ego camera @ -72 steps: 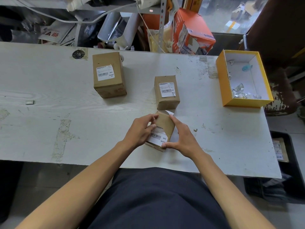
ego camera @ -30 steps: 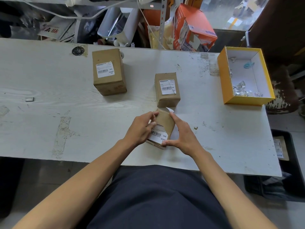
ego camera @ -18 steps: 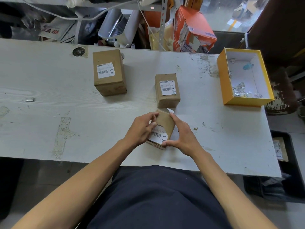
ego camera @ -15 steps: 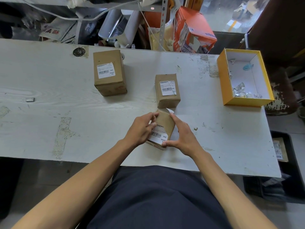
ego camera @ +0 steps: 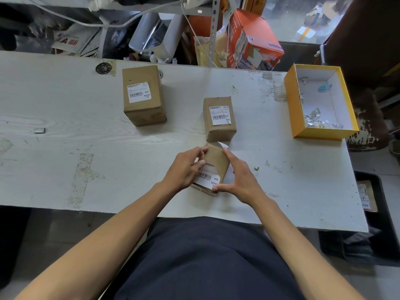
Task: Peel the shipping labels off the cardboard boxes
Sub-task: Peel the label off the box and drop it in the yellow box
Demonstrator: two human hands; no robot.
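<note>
Cardboard box (ego camera: 215,163) tilted on table (ego camera: 65,131); left hand (ego camera: 184,169) and right hand (ego camera: 240,180) grip its sides, fingers curled.

Labels read "MX MXRC" — held box (ego camera: 216,162), far-left box (ego camera: 142,94).

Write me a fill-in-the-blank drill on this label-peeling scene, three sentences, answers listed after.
1. The table holds ___ brown cardboard boxes.
2. Both the left hand and the right hand hold the box ___ to the person.
3. The open box at the table's right end, with scraps inside, is ___ outside.

Answers: three; nearest; yellow
</note>
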